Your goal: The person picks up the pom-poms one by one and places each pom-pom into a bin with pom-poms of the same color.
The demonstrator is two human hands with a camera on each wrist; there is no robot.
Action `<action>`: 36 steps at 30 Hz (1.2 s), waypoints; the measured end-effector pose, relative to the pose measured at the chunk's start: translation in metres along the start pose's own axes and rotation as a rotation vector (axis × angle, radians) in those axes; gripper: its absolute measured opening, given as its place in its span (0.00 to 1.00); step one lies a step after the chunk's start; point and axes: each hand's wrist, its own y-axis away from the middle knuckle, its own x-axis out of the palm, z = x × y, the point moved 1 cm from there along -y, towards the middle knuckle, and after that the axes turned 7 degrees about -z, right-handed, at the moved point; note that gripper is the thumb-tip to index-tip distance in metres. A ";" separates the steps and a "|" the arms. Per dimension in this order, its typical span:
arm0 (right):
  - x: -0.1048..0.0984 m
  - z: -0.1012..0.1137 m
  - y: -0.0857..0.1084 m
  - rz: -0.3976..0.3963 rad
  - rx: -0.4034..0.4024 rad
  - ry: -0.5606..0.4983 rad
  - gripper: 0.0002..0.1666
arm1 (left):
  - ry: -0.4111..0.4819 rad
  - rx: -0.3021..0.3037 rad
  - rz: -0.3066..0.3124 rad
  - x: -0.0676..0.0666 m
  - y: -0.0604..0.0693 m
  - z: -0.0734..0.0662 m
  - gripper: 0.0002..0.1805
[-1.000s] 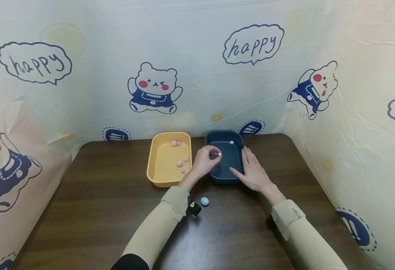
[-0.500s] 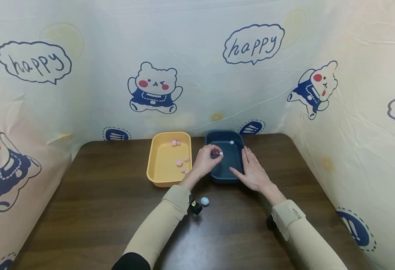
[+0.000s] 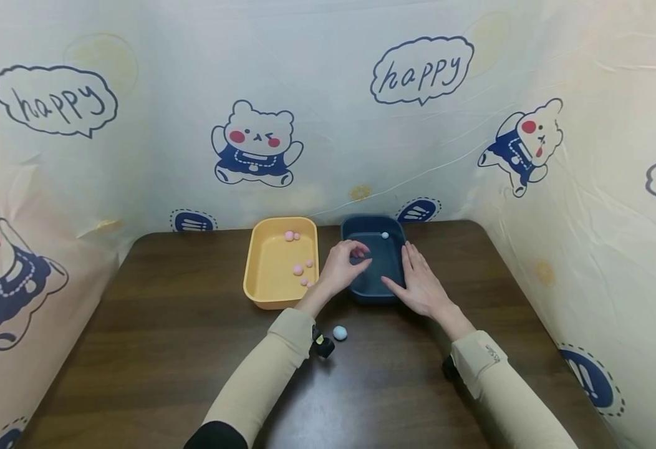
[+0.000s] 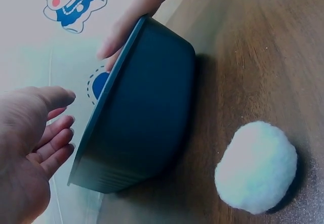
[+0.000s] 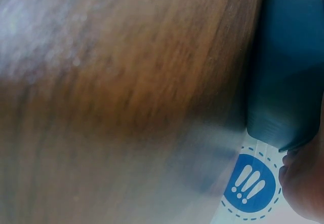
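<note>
My left hand (image 3: 343, 267) hovers over the left rim of the dark blue tray (image 3: 372, 290), thumb and fingers parted and nothing between them. In the left wrist view that hand (image 4: 35, 138) shows relaxed fingers beside the tray's outer wall (image 4: 147, 97). Straight fingers of my right hand (image 3: 421, 285) rest along the tray's right side. One small pale blue pom-pom (image 3: 385, 236) lies in the tray's far part; my left hand hides some of the inside. A larger fuzzy pale blue pom-pom (image 3: 340, 333) sits on the table near my left wrist.
A yellow tray (image 3: 254, 284) stands left of the blue one, with several pink pom-poms (image 3: 297, 270) in it. Both are on a brown wooden table (image 3: 182, 337). Behind them hangs a printed cloth (image 3: 328, 125), close to the table's far edge.
The small pale pom-pom pinched in my left hand has been let go over the blue tray and is out of sight. Its thumb and fingers have parted. My right hand has stayed put.
</note>
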 end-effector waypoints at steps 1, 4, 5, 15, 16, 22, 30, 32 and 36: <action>0.000 0.000 0.000 0.000 -0.001 -0.003 0.65 | -0.002 -0.002 0.003 0.000 0.001 0.000 0.14; 0.000 0.000 0.000 -0.005 -0.005 0.001 0.65 | 0.000 0.000 0.014 -0.001 0.005 0.000 0.15; 0.000 0.000 0.000 -0.009 -0.007 0.004 0.65 | -0.003 0.004 0.018 -0.001 0.008 -0.001 0.15; -0.001 0.001 0.000 -0.018 -0.020 -0.001 0.64 | -0.046 0.091 0.024 -0.008 0.040 -0.006 0.20; -0.001 0.001 0.001 -0.019 -0.022 0.000 0.64 | -0.047 0.098 0.022 -0.009 0.043 -0.006 0.20; 0.000 0.001 0.002 -0.020 -0.023 -0.013 0.64 | -0.051 0.102 0.025 -0.019 0.058 -0.007 0.26; 0.000 0.000 0.003 -0.024 -0.021 -0.017 0.64 | -0.078 0.085 0.070 -0.029 0.082 -0.006 0.34; 0.000 0.000 0.002 -0.030 -0.023 -0.019 0.64 | -0.088 0.083 0.083 -0.030 0.088 -0.006 0.35; 0.000 0.001 0.003 -0.033 -0.027 -0.021 0.64 | -0.113 0.081 0.111 -0.031 0.100 -0.007 0.37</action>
